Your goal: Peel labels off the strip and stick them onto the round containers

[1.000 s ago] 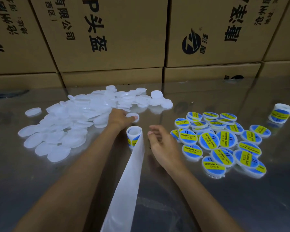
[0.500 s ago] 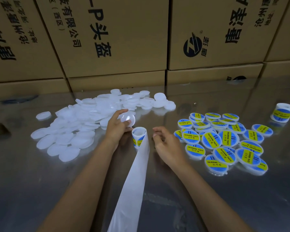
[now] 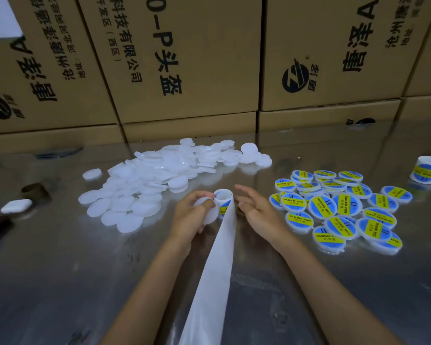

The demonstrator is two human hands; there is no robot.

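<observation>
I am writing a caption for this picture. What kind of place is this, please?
Probably a small packing workshop or warehouse. Stacked cardboard boxes line the back, and a metal table holds a heap of blank white containers and a pile of labelled containers.

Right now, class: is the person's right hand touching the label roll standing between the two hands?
Apart. The head view shows a strip of bare table between the right hand, fingers straight, and the label roll. The left hand holds a blank container.
</observation>
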